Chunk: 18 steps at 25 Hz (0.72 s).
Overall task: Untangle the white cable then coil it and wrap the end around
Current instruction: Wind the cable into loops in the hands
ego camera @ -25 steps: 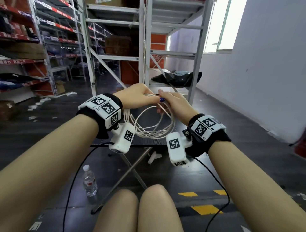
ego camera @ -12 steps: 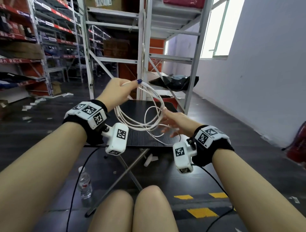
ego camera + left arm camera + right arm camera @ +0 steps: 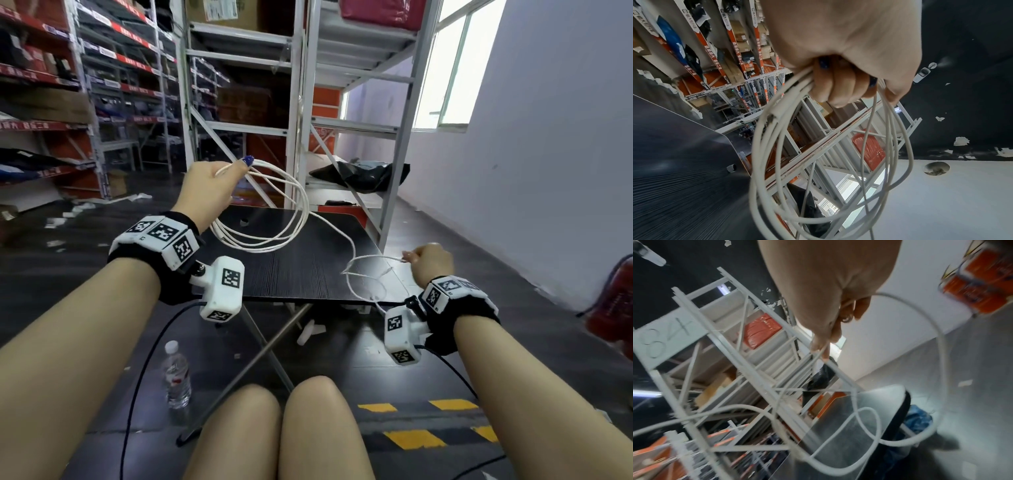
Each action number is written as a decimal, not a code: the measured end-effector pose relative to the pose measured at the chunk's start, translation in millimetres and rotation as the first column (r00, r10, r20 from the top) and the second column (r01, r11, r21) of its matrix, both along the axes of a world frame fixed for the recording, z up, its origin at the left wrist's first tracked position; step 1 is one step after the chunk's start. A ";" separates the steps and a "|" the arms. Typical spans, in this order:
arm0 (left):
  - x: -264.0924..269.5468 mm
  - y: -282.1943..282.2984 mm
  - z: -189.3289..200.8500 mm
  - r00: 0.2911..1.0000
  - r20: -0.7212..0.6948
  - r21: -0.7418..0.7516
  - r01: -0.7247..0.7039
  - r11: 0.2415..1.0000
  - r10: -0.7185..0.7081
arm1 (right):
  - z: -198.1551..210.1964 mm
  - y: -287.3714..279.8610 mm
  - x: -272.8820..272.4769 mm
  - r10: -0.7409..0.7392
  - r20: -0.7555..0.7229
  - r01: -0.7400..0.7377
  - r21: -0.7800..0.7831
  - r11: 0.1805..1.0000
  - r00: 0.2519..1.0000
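White cable [image 3: 274,219]: in the head view, the left hand [image 3: 205,192] is raised above the far left part of the desk [image 3: 291,274], fingers curled round several hanging loops. The right hand [image 3: 430,262] is lower, at the desk's near right corner, fist closed on the free end; one slack strand runs across the desktop between the hands.

Left wrist view: fingers [image 3: 838,87] clamp the bundled loops of cable [image 3: 764,162], which hang free beside the desk edge.

Right wrist view: the fingertips [image 3: 824,347] pinch a single strand [image 3: 859,418] curling loosely above the desk corner.
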<state>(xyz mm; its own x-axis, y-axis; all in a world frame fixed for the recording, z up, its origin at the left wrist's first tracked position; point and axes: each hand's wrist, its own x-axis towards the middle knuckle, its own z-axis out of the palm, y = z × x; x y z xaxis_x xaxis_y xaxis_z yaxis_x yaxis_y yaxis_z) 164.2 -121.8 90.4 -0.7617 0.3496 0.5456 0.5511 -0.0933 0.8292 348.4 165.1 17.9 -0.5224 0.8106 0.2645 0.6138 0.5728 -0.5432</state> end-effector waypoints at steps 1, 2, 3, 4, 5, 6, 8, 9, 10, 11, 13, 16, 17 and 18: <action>-0.6 -2.8 0.4 1.000 0.004 0.006 -0.023 1.000 0.023 | -0.2 6.1 4.7 -0.093 -0.013 0.093 -0.006 0.996 0.996; -1.8 -4.7 0.8 0.999 0.011 0.019 -0.044 0.999 0.043 | 0.5 11.2 9.7 -0.166 -0.023 0.165 -0.029 0.986 0.986; -2.4 -5.8 0.5 0.999 0.016 0.030 -0.048 0.998 0.048 | 1.3 14.0 15.6 -0.210 -0.011 0.209 -0.058 0.976 0.978; -2.2 -6.1 -0.4 0.999 0.018 0.029 -0.036 0.999 0.036 | 1.4 14.6 21.0 -0.211 0.028 0.213 -0.085 0.973 0.977; -0.3 -4.7 -2.0 1.000 0.017 0.013 -0.011 1.000 0.011 | 1.4 12.7 23.6 -0.169 0.077 0.177 -0.112 0.978 0.983; 2.9 -1.9 -4.0 1.000 0.008 -0.020 0.024 1.000 -0.023 | 3.1 7.6 23.5 -0.095 0.113 0.110 -0.135 0.985 0.989; 14.3 6.8 -7.2 0.994 -0.026 -0.120 0.107 0.987 -0.110 | 12.3 -12.2 14.6 0.075 0.043 -0.067 -0.156 0.985 0.996; 21.6 11.5 -7.7 0.989 -0.036 -0.177 0.138 0.975 -0.146 | 19.9 -25.6 6.8 0.161 -0.063 -0.169 -0.142 0.975 0.985; 28.8 15.9 -7.8 0.984 -0.041 -0.229 0.161 0.960 -0.175 | 28.5 -38.6 -2.6 0.247 -0.194 -0.272 -0.115 0.955 0.949; 36.2 19.9 -7.4 0.979 -0.044 -0.267 0.182 0.946 -0.201 | 39.5 -54.0 -10.7 0.332 -0.322 -0.377 -0.088 0.922 0.887; 45.6 25.4 -7.9 0.969 -0.042 -0.325 0.218 0.920 -0.244 | 61.5 -86.8 -22.6 0.476 -0.498 -0.589 -0.091 0.803 0.725; 53.3 28.3 -9.2 0.956 -0.021 -0.390 0.262 0.883 -0.293 | 82.6 -126.5 -30.1 0.648 -0.471 -0.762 -0.086 0.642 0.599; 55.8 28.0 -9.2 0.953 -0.011 -0.396 0.273 0.877 -0.302 | 84.7 -135.1 -29.9 0.682 -0.455 -0.793 -0.098 0.601 0.573; 58.6 27.3 -9.0 0.950 -0.002 -0.398 0.287 0.871 -0.313 | 85.0 -140.6 -29.2 0.696 -0.450 -0.811 -0.123 0.572 0.559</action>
